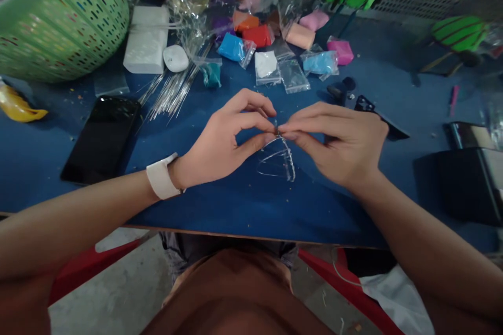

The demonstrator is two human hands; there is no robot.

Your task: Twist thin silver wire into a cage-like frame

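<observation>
Over the blue table [236, 204], a small piece of bent silvery wire [290, 161] hangs below my fingertips, with thin loops and a twisted strand. My left hand [223, 141], with a white band on the wrist, pinches its top between thumb and fingers. From the other side my right hand [338, 141] closes thumb and forefinger on the same spot, the fingertips of both hands nearly touching. A bundle of straight wires [173, 91] lies beyond my left hand. Behind my right hand is a dark tool [365, 104], partly hidden.
Back left holds a green basket [66, 21], a white box [147, 39] and a black phone [102, 138]. Colourful clay packets [257, 35] lie at the back centre. Green striped pieces [459, 31] stand at the back right. A black box [467, 183] sits at the right.
</observation>
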